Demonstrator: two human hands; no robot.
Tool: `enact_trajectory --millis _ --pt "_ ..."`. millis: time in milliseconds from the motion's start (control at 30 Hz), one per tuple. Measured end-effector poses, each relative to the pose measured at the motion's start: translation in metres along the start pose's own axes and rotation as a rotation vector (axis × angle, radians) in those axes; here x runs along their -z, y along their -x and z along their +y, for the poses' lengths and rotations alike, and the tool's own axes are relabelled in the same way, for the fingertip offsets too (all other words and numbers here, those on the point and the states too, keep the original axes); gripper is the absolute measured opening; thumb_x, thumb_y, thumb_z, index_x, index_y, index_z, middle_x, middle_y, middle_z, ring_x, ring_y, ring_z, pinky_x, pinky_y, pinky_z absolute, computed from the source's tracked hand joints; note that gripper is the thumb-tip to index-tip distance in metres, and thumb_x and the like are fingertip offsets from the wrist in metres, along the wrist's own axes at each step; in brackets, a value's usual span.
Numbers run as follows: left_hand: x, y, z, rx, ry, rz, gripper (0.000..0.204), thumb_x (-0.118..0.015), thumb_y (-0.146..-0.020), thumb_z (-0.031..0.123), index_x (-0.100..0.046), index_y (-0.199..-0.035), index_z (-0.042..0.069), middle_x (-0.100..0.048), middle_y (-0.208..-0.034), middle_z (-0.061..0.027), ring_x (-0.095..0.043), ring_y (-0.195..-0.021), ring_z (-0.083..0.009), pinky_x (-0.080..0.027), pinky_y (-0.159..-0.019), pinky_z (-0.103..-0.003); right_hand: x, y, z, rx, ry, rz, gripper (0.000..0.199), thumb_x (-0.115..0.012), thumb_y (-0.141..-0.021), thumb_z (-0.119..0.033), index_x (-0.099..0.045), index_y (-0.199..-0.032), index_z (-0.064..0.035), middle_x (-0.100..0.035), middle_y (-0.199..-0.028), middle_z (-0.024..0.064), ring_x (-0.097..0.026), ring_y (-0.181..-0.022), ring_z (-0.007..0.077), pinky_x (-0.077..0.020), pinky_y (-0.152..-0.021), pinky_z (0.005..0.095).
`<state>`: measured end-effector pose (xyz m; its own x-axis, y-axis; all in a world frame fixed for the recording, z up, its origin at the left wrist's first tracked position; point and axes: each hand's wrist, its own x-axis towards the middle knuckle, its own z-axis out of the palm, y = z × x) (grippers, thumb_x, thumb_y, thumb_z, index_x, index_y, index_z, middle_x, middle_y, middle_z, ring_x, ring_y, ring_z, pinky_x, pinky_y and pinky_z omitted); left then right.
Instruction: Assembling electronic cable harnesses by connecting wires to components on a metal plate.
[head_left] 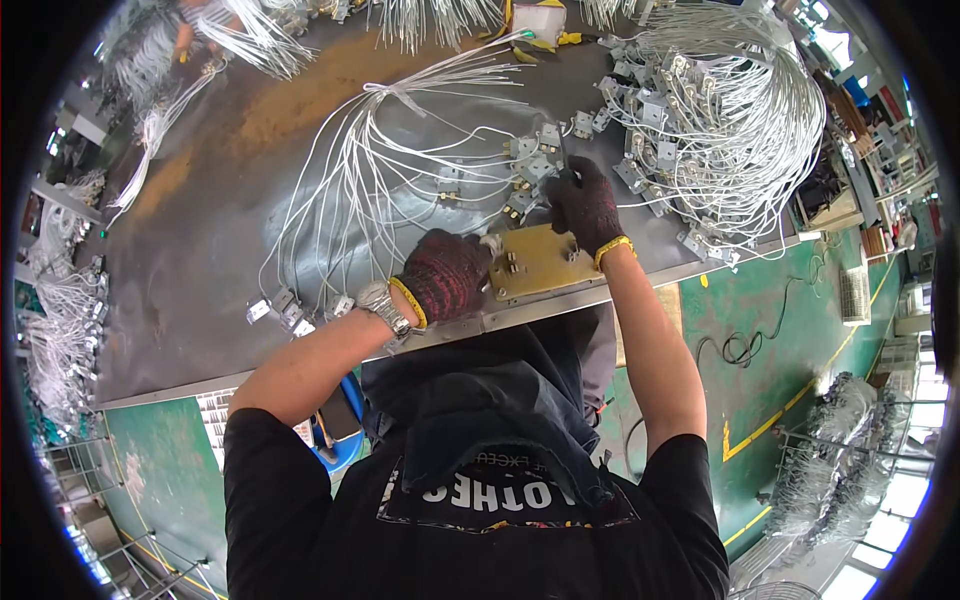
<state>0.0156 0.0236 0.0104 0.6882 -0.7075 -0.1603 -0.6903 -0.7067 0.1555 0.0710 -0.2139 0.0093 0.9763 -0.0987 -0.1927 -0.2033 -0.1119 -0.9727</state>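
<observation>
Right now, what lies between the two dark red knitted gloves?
In the head view, a yellowish rectangular plate with small raised fittings lies between the left hand and right hand.

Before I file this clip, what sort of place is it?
Probably a factory or assembly workshop: a metal-topped bench holds bundles of white wires ending in small metal parts, and the green floor carries yellow marking lines.
</observation>
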Motion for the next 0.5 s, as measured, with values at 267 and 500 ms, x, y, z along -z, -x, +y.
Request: enact_trajectory --millis 267,500 --pt "-0.002 -0.021 0.001 0.330 0.190 0.162 0.045 -0.075 -0.077 0.047 -0.074 -0.093 0.006 -0.073 -0.090 -0.0181 -0.072 -0.085 -0.0375 -0.057 -0.076 -0.049 -0.036 0.056 -0.009 -0.031 0.056 -0.413 0.015 -0.069 -0.092 -0.012 -0.063 -0.104 -0.0063 -0.064 -0.078 0.0017 -0.063 -0.059 0.0100 -0.0524 -0.048 0.0265" --pt "-0.009 -0.018 0.000 0.302 0.279 0.224 0.044 -0.075 -0.079 0.044 -0.074 -0.098 0.004 -0.073 -0.093 -0.0214 -0.072 -0.088 -0.0396 -0.058 -0.076 -0.049 -0.031 0.074 0.036 0.086 0.101 -0.088 0.033 -0.067 -0.094 -0.014 -0.057 -0.125 -0.0075 -0.064 -0.084 0.0042 -0.060 -0.060 0.0113 -0.0519 -0.048 0.0281"
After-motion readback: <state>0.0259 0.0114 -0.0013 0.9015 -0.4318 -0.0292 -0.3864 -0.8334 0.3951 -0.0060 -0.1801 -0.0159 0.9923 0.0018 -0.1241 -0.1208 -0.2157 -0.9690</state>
